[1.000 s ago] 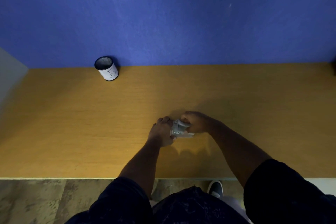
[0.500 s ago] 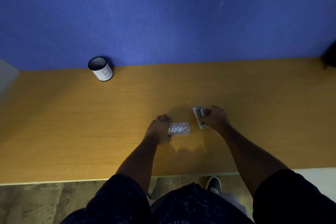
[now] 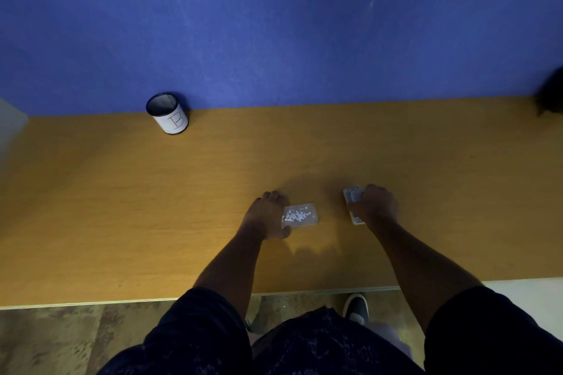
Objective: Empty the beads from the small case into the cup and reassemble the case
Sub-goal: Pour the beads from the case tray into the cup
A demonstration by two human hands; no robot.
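Note:
A small clear case tray (image 3: 300, 215) lies open on the wooden table (image 3: 152, 207), with several white beads (image 3: 297, 215) inside it. My left hand (image 3: 266, 216) rests at its left end, fingers on the tray's edge. To the right, my right hand (image 3: 374, 205) covers the case's other half, a clear lid (image 3: 353, 196), pressed against the table; most of the lid is hidden under the fingers. The cup (image 3: 168, 114), white with a dark rim and a letter B, stands upright far to the back left by the wall.
A blue wall (image 3: 274, 24) rises right behind the table. A dark object (image 3: 551, 94) sits at the far right edge. The table's front edge (image 3: 122, 303) runs just before my body, with floor and a shoe (image 3: 356, 307) below.
A second ago both hands held the shut case together. The case came apart: the bead tray stayed by my left hand, and my right hand carried the lid away to the right.

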